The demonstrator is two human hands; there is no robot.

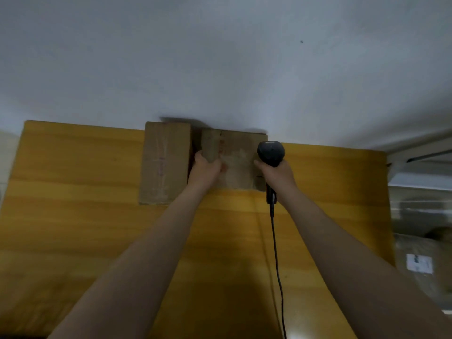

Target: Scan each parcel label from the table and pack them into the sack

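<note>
While the left hand (206, 168) gripped the left edge of the right-hand cardboard parcel (239, 167), the right hand (278, 176) clasped the barcode scanner (270, 152) over its right edge.

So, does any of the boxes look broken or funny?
A little. The right box, gripped by the left hand, has a pale, scuffed patch on top, as if paper peeled off. The left box looks whole.

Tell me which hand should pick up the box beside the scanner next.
Left, probably. The left hand grips that box at its left end, while the right hand is occupied, wrapped around the scanner, whose cable hangs down.
</note>
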